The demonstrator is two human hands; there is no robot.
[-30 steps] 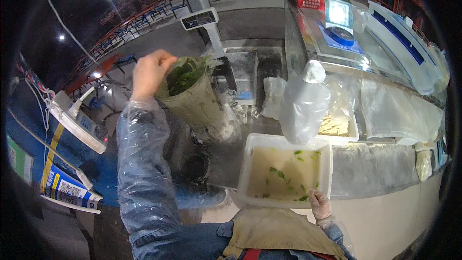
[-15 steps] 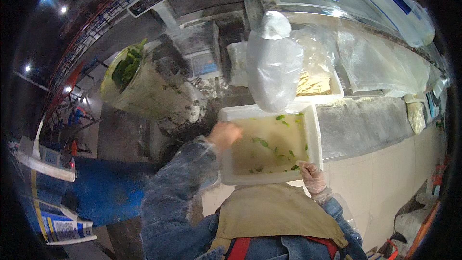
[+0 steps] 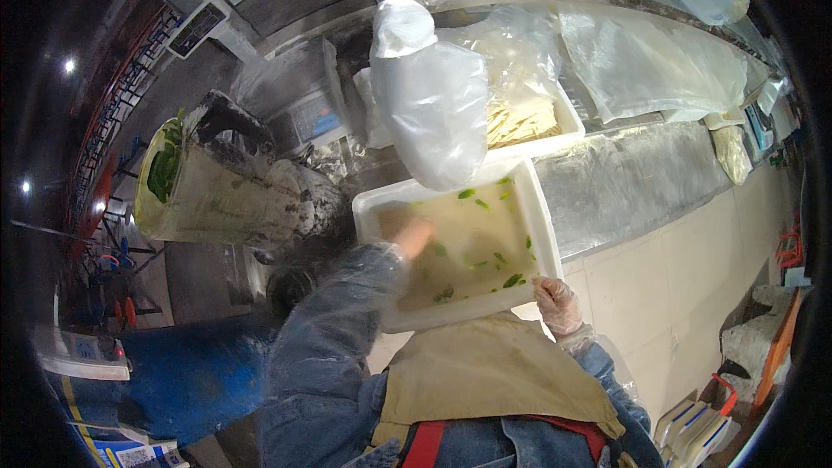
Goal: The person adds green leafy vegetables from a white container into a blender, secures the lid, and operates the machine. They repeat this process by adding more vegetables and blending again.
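A white rectangular tub (image 3: pixel 544 238) of cloudy water stands before me, with several green leaves (image 3: pixel 513 280) floating in it. My left hand (image 3: pixel 416 236) reaches into the tub from its left side. Its fingers are blurred and partly under the cloudy water, so what they hold, if anything, does not show. At the near right corner my right hand (image 3: pixel 559 305), in a clear plastic glove, is closed on the tub's rim. Both forearms wear blue denim sleeves under clear plastic covers.
A frosted plastic-covered object (image 3: pixel 433 104) hangs over the tub's far edge. Behind it, a white tray (image 3: pixel 568 132) holds pale strips. A whitish bucket (image 3: pixel 217 195) with green leaves tilts at the left. Clear plastic sheeting (image 3: pixel 654 65) lies on the metal counter (image 3: pixel 628 182).
My left hand has gone from above the tub's left rim down into the water. The view has shifted, so the scene sits further left. My right hand stays at the near right corner.
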